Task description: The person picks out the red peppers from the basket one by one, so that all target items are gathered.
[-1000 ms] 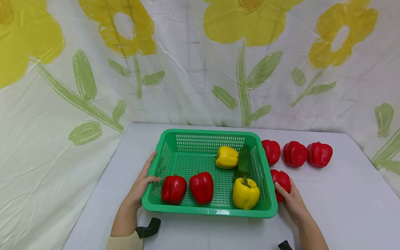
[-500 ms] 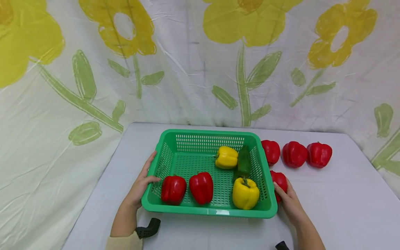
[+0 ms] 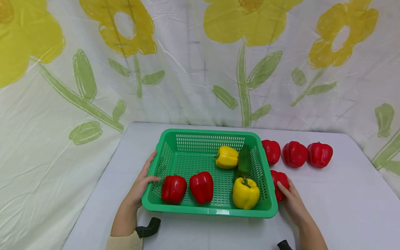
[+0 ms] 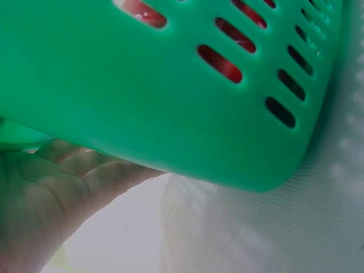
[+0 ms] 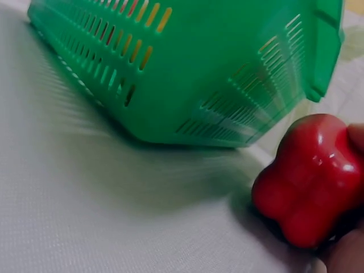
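A green plastic basket [image 3: 206,210] stands on the table, seen from outside in both wrist views. My left hand [image 3: 140,185] holds its left side, thumb over the rim and fingers along the outer wall. My right hand [image 3: 293,203] grips a red bell pepper [image 3: 279,184] just outside the basket's right wall; the rim hides part of it in the head view. In the right wrist view this pepper [image 5: 313,179] sits low by the table surface, apart from the basket. Inside the basket are two red bell peppers [image 3: 201,188], two yellow bell peppers [image 3: 246,193] and a long dark green vegetable [image 3: 244,161].
Three more red bell peppers [image 3: 295,154] lie in a row at the back right, the nearest one close to the basket's wall. The table [image 3: 340,205] has a white cover. Behind it hangs a white cloth [image 3: 187,83] painted with yellow flowers.
My right hand and its red pepper shift slightly left, then back right by a little. The left hand and basket stay in place.
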Tool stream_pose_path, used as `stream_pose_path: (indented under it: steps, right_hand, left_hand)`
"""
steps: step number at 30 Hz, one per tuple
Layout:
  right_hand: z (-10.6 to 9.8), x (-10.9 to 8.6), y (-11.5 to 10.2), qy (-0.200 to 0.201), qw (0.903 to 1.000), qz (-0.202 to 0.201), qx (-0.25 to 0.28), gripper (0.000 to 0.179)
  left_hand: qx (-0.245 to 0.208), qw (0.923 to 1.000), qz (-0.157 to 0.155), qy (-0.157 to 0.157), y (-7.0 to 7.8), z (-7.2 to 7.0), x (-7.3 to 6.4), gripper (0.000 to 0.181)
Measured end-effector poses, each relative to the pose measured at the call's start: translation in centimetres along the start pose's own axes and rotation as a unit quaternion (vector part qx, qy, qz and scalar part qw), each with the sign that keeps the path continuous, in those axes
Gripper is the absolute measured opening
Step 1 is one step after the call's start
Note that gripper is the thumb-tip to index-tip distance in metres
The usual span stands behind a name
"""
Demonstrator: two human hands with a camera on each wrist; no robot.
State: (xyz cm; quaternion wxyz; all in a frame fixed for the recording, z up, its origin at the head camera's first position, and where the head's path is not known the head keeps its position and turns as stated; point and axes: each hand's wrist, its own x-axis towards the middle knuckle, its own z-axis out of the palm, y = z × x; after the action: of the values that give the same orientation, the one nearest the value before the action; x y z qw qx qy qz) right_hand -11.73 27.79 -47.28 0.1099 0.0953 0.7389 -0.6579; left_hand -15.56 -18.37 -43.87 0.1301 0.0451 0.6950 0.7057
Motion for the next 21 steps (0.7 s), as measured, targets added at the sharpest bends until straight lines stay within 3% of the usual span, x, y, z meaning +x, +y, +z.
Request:
stream_pose_path:
  steps: [9,21]
  right_hand:
    - [-0.7,0.18,0.25,-0.01,0.9991,-0.026,0.032,0.066]
    - [-0.4,-0.03,-0.38,0.032,0.9991,-0.014,0.024,0.068]
  left_hand:
    - [0.001,1.0,-0.001,0.003,0.03,0.05,0.05,0.078]
    - [0.002,1.0,-0.001,0.002,0.03,0.05,-0.04,0.077]
